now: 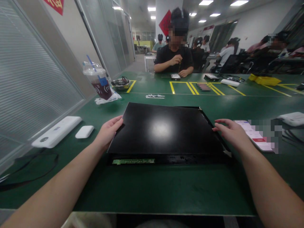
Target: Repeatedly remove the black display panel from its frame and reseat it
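A flat black glossy panel (pixel 142 133), looking like a display screen, lies slightly askew over a black frame (pixel 201 158). Its left side is raised a little, and a ceiling light reflects in its middle. My left hand (pixel 111 129) pinches the panel's left edge, thumb on top. At the right edge, my right hand (pixel 230 131) hovers with fingers apart, fingertips beside the frame; whether they touch it I cannot tell. Along the near side shows a green circuit board strip (pixel 133 161). The panel hides most of the frame's inside.
To the left are a white power bank (pixel 58 131), a small white case (pixel 84 132) and a drink cup (pixel 101 80). A metal bowl (pixel 120 83) stands behind. At right lies a phone (pixel 256 136). Across the green table (pixel 166 190) sits another person (pixel 175 57).
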Demonstrator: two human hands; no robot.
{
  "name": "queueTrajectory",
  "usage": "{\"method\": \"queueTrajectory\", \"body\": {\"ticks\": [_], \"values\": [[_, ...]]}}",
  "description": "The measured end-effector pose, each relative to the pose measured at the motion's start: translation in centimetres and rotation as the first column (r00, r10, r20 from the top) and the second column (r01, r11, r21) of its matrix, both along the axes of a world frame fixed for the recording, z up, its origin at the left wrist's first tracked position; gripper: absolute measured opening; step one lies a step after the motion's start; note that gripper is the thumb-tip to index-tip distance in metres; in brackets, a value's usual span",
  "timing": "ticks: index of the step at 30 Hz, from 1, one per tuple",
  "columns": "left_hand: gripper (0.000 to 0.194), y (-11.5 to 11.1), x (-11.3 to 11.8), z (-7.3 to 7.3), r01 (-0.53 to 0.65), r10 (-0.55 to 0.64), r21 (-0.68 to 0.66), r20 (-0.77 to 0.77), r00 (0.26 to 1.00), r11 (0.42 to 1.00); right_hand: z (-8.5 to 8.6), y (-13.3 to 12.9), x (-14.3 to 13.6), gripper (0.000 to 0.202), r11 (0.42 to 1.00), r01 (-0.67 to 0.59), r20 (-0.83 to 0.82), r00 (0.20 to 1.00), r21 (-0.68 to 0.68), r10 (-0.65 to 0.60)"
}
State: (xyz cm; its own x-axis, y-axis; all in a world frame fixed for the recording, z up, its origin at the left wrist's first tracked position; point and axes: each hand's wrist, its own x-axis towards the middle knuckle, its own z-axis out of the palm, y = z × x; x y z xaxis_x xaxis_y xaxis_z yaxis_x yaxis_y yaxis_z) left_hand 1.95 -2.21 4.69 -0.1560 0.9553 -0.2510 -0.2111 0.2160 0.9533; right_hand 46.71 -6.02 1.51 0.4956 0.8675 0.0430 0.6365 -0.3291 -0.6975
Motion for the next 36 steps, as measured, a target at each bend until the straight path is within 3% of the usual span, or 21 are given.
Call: {"method": "queueTrajectory", "body": {"ticks": [7, 16, 24, 36], "values": [[0.043, 0.0, -0.1, 0.0, 0.021, -0.021, -0.009, -0.009, 1.000, 1.000, 0.2, -0.1, -0.4, 0.041, 1.000, -0.017, 0.046, 0.999, -0.015, 0.017], [0.035, -0.2, 0.5, 0.4, 0.014, -0.014, -0.015, -0.038, 0.999, 1.000, 0.0, -0.2, -0.7, 0.042, 0.999, -0.024, 0.058, 0.998, -0.033, 0.026], [0.021, 0.1, -0.2, -0.6, -0.002, 0.003, 0.010, -0.109, 0.994, 1.000, 0.5, -0.3, -1.4, 0.039, 0.997, -0.039, 0.201, 0.978, -0.060, 0.050], [0.024, 0.1, -0.1, -0.6, 0.025, -0.021, 0.033, -0.134, 0.991, 0.999, 0.4, -0.5, -1.3, 0.035, 0.998, -0.047, 0.227, 0.972, -0.032, 0.053]]}}
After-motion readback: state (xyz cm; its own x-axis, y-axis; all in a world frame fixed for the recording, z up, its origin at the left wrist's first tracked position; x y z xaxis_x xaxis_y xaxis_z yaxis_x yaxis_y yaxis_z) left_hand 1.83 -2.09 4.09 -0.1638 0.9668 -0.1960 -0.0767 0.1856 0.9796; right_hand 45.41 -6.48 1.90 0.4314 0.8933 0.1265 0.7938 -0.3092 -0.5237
